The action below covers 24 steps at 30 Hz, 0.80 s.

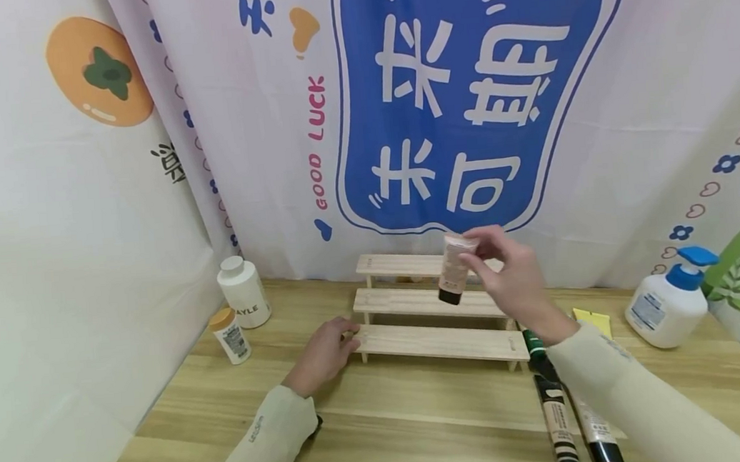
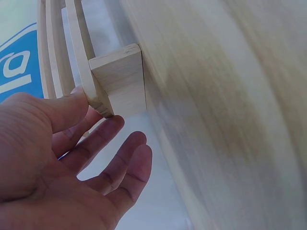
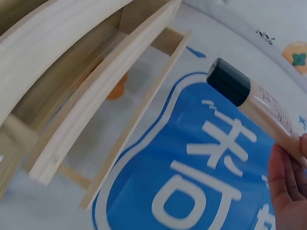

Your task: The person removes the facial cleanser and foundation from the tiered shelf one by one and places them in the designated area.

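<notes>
My right hand (image 1: 508,271) pinches a small beige squeeze tube (image 1: 455,269) by its flat end, black cap down, above the three-step wooden rack (image 1: 436,342). In the right wrist view the tube (image 3: 268,112) hangs apart from the rack (image 3: 96,108), with fingers (image 3: 283,175) on its lower body. At the rack's left end, my left hand (image 1: 327,352) holds the tip of the lowest board. The left wrist view shows thumb and forefinger on either side of that board end (image 2: 100,96), the other fingers loosely bent.
On the left stand a white bottle (image 1: 246,297) and a smaller orange-capped bottle (image 1: 231,337). Right of the rack lie a black-and-beige tube (image 1: 557,418), another black-capped tube (image 1: 595,430), a green item (image 1: 534,345) and a yellow packet (image 1: 592,321). A blue-topped pump bottle (image 1: 665,307) stands farther right.
</notes>
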{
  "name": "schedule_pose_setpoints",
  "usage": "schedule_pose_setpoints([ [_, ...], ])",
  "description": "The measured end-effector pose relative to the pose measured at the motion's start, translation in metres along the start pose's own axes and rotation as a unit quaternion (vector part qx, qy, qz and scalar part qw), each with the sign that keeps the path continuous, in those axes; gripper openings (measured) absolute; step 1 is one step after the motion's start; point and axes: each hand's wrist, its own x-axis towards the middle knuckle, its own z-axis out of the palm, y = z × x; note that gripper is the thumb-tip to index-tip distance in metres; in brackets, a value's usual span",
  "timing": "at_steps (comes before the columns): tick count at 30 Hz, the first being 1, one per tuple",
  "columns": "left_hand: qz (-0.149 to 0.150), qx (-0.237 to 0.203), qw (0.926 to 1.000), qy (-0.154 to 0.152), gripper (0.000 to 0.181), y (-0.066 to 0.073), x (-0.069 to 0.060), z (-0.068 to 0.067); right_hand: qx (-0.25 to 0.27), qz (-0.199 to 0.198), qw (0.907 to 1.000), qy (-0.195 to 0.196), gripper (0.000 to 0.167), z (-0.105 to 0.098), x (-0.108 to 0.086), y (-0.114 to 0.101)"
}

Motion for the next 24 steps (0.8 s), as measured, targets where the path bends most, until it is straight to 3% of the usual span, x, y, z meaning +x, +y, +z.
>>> schedule_pose_setpoints([
  [3,0.000,0.002,1.0000,-0.001,0.026,0.001,0.001,-0.001,-0.007,0.011,0.9999,0.010,0.031,-0.025,-0.010,0.001],
  [9,-0.003,0.004,1.0000,-0.004,0.025,0.001,0.001,-0.002,-0.074,0.035,0.9966,-0.005,0.034,-0.063,-0.033,0.007],
  [16,-0.004,0.003,1.0000,-0.007,0.025,0.004,-0.001,-0.003,-0.172,0.061,0.9829,-0.024,0.033,-0.102,-0.054,0.015],
  [24,-0.003,0.001,1.0000,-0.008,0.025,0.004,-0.001,-0.003,-0.235,0.094,0.9654,-0.062,0.032,-0.139,-0.089,0.027],
])
